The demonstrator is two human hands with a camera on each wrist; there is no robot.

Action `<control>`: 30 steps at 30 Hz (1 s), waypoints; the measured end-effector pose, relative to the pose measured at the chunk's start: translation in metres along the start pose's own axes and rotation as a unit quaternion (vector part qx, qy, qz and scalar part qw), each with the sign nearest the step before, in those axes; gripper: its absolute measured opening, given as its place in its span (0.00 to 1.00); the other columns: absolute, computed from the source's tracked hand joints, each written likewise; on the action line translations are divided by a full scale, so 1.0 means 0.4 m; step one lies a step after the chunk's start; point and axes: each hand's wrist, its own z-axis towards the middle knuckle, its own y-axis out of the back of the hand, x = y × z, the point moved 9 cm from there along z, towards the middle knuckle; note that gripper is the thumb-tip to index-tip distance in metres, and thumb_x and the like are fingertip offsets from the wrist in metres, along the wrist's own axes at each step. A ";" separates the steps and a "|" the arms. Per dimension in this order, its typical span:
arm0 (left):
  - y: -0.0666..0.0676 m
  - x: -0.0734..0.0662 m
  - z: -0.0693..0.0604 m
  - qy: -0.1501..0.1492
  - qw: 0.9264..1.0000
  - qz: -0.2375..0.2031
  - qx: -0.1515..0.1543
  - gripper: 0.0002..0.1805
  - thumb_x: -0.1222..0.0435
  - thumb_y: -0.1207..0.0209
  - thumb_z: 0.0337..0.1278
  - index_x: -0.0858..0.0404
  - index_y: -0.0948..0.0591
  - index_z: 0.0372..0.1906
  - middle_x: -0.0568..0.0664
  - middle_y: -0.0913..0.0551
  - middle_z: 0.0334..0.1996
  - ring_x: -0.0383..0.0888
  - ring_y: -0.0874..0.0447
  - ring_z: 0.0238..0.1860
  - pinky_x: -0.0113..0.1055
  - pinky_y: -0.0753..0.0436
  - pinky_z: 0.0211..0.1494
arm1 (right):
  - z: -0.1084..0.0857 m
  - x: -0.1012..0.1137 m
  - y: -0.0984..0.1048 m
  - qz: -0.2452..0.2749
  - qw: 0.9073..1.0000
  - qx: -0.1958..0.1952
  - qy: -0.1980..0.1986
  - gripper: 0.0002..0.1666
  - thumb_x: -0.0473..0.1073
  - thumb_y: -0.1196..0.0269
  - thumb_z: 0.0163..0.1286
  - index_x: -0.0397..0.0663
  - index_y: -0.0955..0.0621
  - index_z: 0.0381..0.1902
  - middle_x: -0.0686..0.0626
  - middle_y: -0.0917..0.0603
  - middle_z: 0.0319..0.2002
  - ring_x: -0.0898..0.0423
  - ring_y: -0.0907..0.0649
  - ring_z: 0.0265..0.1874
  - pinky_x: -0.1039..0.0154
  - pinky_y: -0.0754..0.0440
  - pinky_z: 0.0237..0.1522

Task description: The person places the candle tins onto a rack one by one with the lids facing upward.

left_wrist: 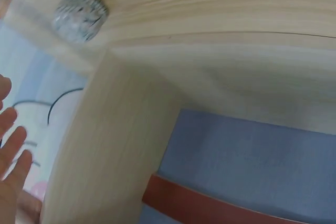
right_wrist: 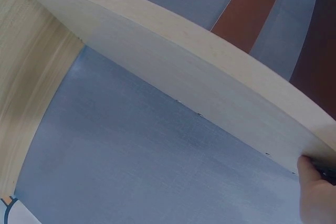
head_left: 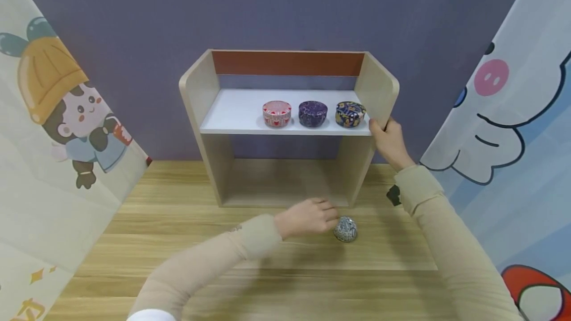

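Note:
My right hand [head_left: 390, 143] grips the right side panel [head_left: 379, 83] of a small two-level shelf, at about the height of its white board [head_left: 241, 108]. In the right wrist view, part of that hand [right_wrist: 317, 195] shows against the panel's outer face. Just in front of the shelf, my left hand [head_left: 309, 218] hovers beside a round black-and-white patterned tin [head_left: 345, 229] on the table. The left wrist view shows its fingers [left_wrist: 14, 142] spread and apart from the tin [left_wrist: 80, 16]. Whether the hand touches the tin is hard to tell from the head view alone.
On the white board stand a pink-red tin [head_left: 277, 114], a purple tin [head_left: 313, 114] and a navy-yellow tin [head_left: 350, 114] in a row. A brown strip [head_left: 287, 63] spans the shelf's back. A small black object [head_left: 394, 195] lies near the right sleeve. Printed curtains flank the wooden table [head_left: 178, 212].

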 end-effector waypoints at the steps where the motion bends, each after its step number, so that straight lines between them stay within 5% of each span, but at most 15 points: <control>1: -0.003 -0.009 0.002 -0.007 1.000 0.012 -0.015 0.15 0.63 0.51 0.61 0.48 0.23 0.51 0.37 0.21 0.50 0.36 0.25 0.54 0.30 0.27 0.60 | 0.000 0.001 0.001 -0.001 1.000 -0.001 0.001 0.32 0.54 0.55 0.69 0.31 0.33 0.57 0.34 0.26 0.52 0.48 0.27 0.46 0.54 0.27 0.49; 4: -0.025 -0.032 0.009 -0.028 0.998 0.038 -0.029 0.17 0.62 0.52 0.62 0.47 0.25 0.54 0.38 0.23 0.54 0.37 0.27 0.57 0.31 0.29 0.62 | 0.002 0.000 0.003 0.000 1.000 -0.003 0.002 0.32 0.54 0.55 0.69 0.31 0.32 0.57 0.34 0.25 0.52 0.49 0.27 0.46 0.54 0.27 0.49; 7: -0.055 -0.051 0.018 -0.044 0.998 0.052 -0.013 0.19 0.62 0.53 0.63 0.46 0.27 0.57 0.39 0.27 0.59 0.38 0.30 0.60 0.33 0.30 0.64 | 0.002 -0.001 0.003 0.002 1.000 0.001 -0.001 0.33 0.54 0.56 0.69 0.31 0.33 0.58 0.34 0.26 0.54 0.48 0.27 0.47 0.53 0.27 0.51; 12: -0.110 -0.080 0.036 -0.063 0.996 0.053 0.043 0.22 0.59 0.57 0.66 0.46 0.33 0.63 0.41 0.34 0.65 0.40 0.36 0.65 0.36 0.35 0.67 | 0.001 -0.001 0.003 0.001 1.000 0.005 0.000 0.33 0.55 0.56 0.69 0.31 0.34 0.59 0.33 0.26 0.54 0.48 0.27 0.47 0.54 0.27 0.49; 20: -0.188 -0.117 0.069 -0.085 0.991 0.058 0.082 0.26 0.60 0.55 0.65 0.46 0.40 0.67 0.41 0.37 0.67 0.40 0.38 0.66 0.36 0.32 0.66 | 0.003 -0.009 -0.008 0.005 1.000 0.007 -0.002 0.34 0.55 0.56 0.69 0.32 0.34 0.60 0.34 0.27 0.54 0.48 0.27 0.47 0.53 0.27 0.51; 30: -0.275 -0.152 0.114 -0.093 0.977 0.033 0.191 0.30 0.60 0.55 0.66 0.45 0.49 0.70 0.40 0.46 0.70 0.40 0.47 0.70 0.33 0.36 0.68 | 0.005 -0.007 -0.005 0.003 1.000 -0.003 0.011 0.32 0.54 0.56 0.69 0.32 0.32 0.57 0.35 0.25 0.51 0.50 0.26 0.44 0.62 0.27 0.44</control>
